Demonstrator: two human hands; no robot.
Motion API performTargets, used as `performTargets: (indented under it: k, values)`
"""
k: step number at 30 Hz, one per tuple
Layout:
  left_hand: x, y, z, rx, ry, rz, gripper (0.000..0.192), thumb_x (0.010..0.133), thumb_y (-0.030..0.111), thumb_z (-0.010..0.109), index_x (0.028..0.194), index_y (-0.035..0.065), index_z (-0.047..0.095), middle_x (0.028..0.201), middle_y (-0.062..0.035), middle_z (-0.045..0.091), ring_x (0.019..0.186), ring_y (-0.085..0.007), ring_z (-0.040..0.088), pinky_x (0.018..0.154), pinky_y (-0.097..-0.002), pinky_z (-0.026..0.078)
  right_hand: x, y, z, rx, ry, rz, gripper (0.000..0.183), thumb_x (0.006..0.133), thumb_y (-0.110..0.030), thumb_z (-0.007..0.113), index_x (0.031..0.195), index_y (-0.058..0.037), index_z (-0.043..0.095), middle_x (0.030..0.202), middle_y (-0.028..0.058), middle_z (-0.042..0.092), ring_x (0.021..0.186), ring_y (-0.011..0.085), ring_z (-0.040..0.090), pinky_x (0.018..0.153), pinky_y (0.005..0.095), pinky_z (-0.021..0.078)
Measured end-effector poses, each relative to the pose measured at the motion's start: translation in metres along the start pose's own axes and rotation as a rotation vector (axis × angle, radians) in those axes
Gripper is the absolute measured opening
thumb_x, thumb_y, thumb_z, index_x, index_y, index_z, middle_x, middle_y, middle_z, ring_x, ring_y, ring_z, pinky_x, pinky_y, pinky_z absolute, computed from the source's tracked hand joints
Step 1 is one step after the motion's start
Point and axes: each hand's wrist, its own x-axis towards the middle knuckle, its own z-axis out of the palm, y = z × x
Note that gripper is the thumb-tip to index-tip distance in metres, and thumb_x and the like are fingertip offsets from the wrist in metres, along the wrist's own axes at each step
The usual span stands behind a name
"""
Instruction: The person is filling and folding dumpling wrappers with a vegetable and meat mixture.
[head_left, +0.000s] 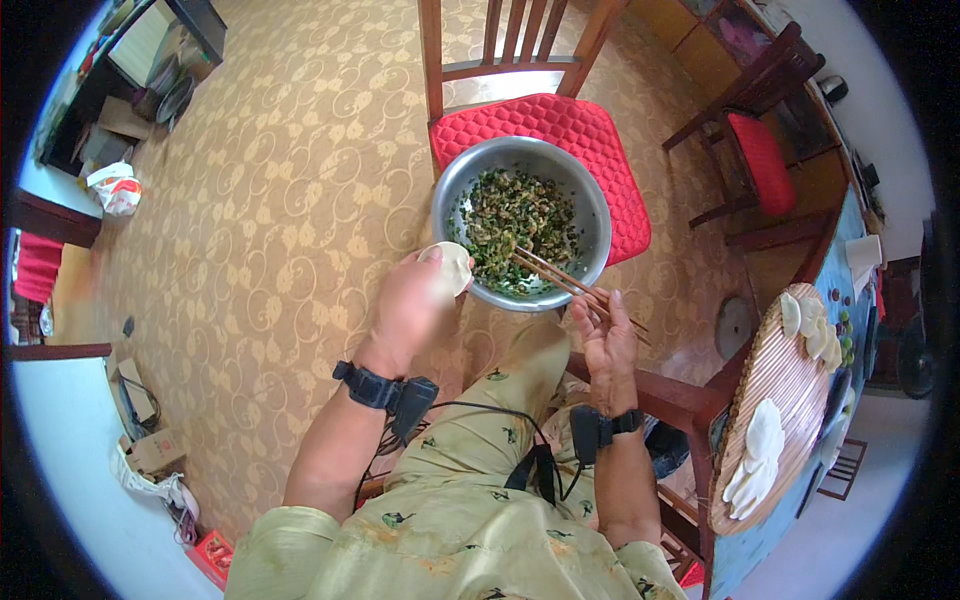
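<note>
My left hand (409, 300) holds a round, pale dough wrapper (453, 268) near the left rim of a steel bowl (596, 217). Chopped green and brown filling (517, 217) lies in the bowl. Between the fingers of my right hand (609, 330) is a pair of wooden chopsticks (555, 274), their tips down in the filling. The bowl rests on the red quilted seat pad (626, 187) of a wooden chair (514, 71) that faces me.
To my right, a ribbed round board (787, 397) sits on a blue-topped table (731, 570). Folded dumplings (810, 322) lie at its far end, and a stack of flat wrappers (756, 457) nearer me. Another chair (757, 157) with a red seat stands at the far right.
</note>
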Motion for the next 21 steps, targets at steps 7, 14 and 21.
performTargets:
  k: [7,14,21]
  values:
    - [0.016,-0.004,0.005,-0.378,0.035,-0.073,0.040,0.101,0.020,0.053,0.125,-0.0118,0.051,0.120,-0.0214,0.063,0.110,-0.0315,0.063,0.098,-0.0436,0.052,-0.020,-0.009,0.018,-0.058,0.034,-0.079,0.035,0.102,-0.031,0.052,0.109,0.0018,0.059,0.098,0.0165,0.068,0.085,0.0247,0.071,0.071,0.0335,0.0627]
    - [0.019,0.000,0.012,-0.402,0.013,-0.109,0.050,0.107,0.034,0.036,0.126,-0.0099,0.050,0.121,-0.0211,0.061,0.113,-0.0296,0.061,0.099,-0.0461,0.051,-0.042,-0.022,0.037,-0.038,-0.098,-0.068,0.033,0.102,-0.033,0.052,0.105,-0.0008,0.060,0.092,0.0139,0.068,0.076,0.0212,0.070,0.065,0.0282,0.0610]
    - [0.013,0.015,0.027,-0.454,-0.137,-0.194,0.055,0.107,0.040,0.031,0.127,-0.0082,0.049,0.122,-0.0219,0.060,0.113,-0.0293,0.061,0.098,-0.0475,0.051,-0.045,-0.028,0.050,-0.191,-0.138,-0.117,0.032,0.102,-0.031,0.051,0.104,0.0002,0.060,0.089,0.0150,0.068,0.072,0.0232,0.070,0.062,0.0310,0.0609]
